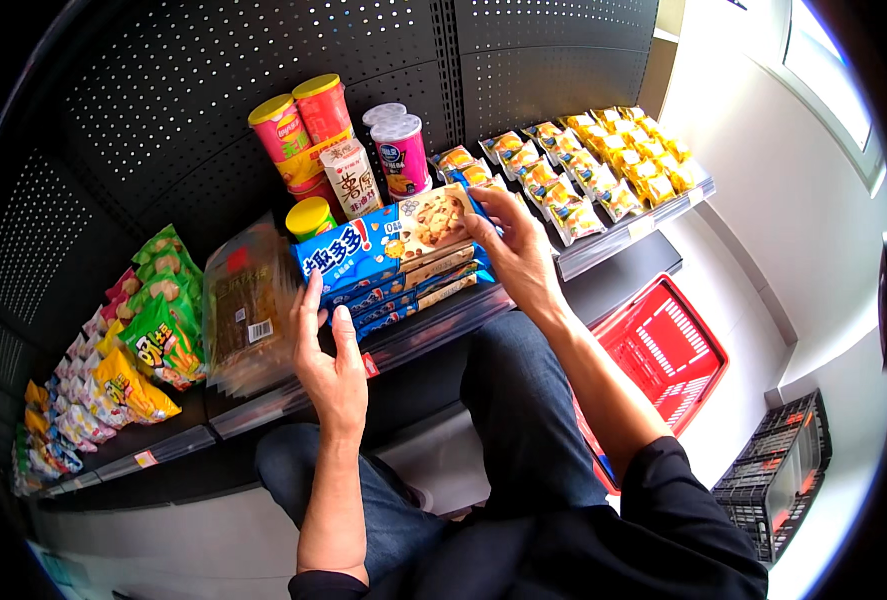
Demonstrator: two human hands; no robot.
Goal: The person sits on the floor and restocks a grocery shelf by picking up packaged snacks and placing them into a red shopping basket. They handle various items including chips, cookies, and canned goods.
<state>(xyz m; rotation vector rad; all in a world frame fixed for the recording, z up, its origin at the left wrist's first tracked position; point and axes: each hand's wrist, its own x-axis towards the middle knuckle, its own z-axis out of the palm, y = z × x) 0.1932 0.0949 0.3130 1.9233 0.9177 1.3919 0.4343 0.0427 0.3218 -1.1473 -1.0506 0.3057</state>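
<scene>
A stack of blue cookie packs (383, 247) lies on the black shelf, its top pack showing a picture of chocolate chip cookies. My right hand (514, 251) grips the right end of the top pack, thumb on its face. At the left end, my left hand (331, 349) rests its fingers against the stack, thumb and fingers apart. Behind the stack stand a white snack carton (352, 180), pink and red chip canisters (282, 142), a short canister with a yellow lid (310, 217) and a magenta canister (400, 157). Flat clear-wrapped brown packs (252, 300) lie left of my left hand.
Rows of small wrapped cakes (541, 176) and yellow packets (642, 161) fill the shelf's right part. Green chip bags (164, 337) and a yellow bag (132, 386) stand at the left. A red shopping basket (713, 367) and a black crate (777, 480) are on the floor at right.
</scene>
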